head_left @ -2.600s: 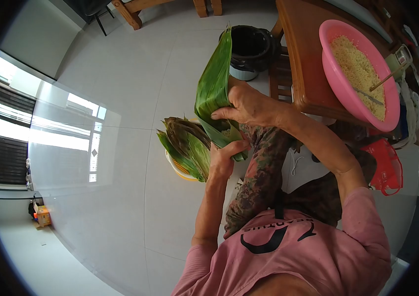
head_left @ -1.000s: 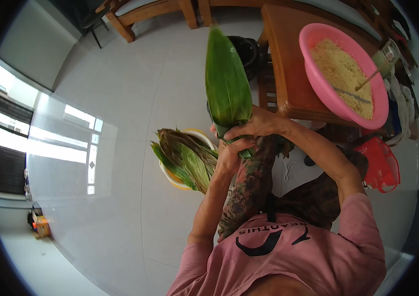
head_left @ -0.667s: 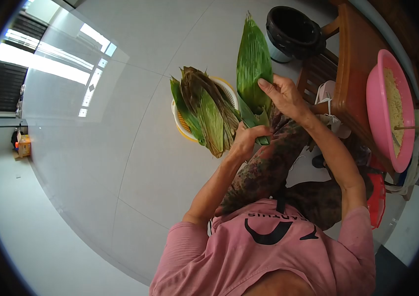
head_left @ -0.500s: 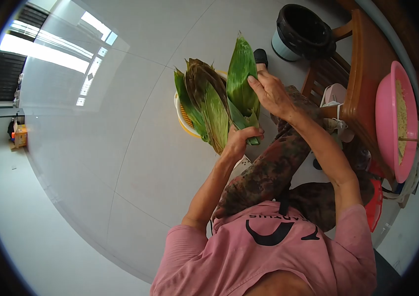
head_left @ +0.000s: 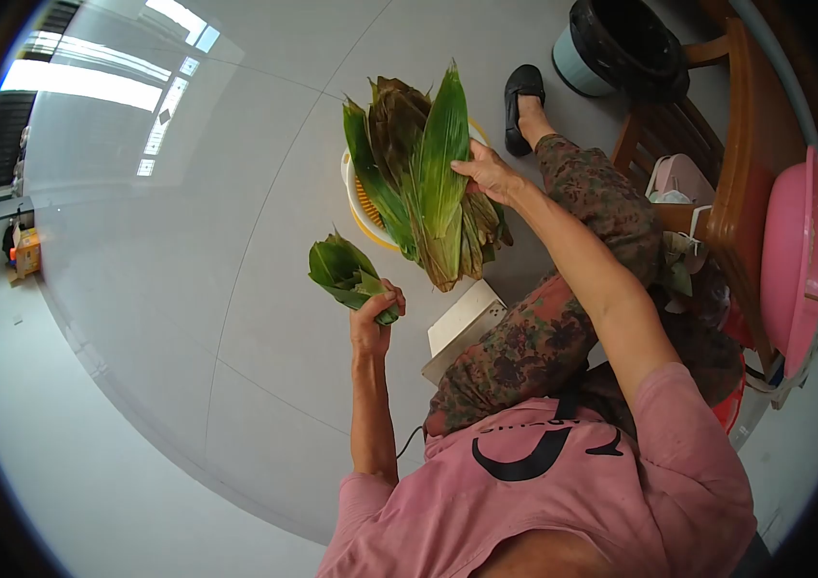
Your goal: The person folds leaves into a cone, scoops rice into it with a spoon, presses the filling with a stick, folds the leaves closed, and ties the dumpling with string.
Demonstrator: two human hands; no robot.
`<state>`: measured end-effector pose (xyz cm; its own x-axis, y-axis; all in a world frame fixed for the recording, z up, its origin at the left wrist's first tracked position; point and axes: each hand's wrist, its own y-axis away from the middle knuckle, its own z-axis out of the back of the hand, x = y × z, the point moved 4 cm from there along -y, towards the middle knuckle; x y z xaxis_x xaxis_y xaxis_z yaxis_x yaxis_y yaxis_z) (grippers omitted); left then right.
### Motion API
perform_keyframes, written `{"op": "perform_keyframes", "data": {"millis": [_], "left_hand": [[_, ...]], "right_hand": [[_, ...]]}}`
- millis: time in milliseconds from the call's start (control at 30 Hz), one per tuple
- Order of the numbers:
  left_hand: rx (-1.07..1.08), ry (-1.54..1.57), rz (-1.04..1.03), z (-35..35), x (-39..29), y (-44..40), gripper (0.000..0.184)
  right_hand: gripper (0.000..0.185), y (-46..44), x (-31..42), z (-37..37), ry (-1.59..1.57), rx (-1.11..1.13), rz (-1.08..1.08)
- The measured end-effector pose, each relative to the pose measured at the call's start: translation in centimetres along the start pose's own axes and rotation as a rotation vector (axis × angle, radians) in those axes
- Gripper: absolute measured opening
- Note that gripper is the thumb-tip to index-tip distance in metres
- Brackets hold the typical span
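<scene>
The leaf bundle (head_left: 337, 265) is located in the left hand (head_left: 373, 308), fingers curled firmly around its lower end, left of the basket (head_left: 367, 210). The right hand (head_left: 489, 175) pinches a green leaf (head_left: 443, 154) between thumb and fingers, over the leaf pile (head_left: 394, 108) in the basket. A white box (head_left: 467, 315) sits beside the leg (head_left: 524, 342); the bin (head_left: 582, 60) stands near the shoe (head_left: 519, 106).
</scene>
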<state>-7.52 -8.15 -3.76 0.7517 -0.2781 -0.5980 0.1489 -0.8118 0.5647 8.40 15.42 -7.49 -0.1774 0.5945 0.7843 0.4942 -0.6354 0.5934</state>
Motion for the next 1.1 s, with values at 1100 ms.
{"op": "perform_keyframes", "data": {"millis": [1100], "left_hand": [[-0.302,0.104,-0.061,1.5,2.5,-2.0,0.012]], "right_hand": [[0.019,-9.0,-2.6,-10.0,0.886,-0.022,0.355]]}}
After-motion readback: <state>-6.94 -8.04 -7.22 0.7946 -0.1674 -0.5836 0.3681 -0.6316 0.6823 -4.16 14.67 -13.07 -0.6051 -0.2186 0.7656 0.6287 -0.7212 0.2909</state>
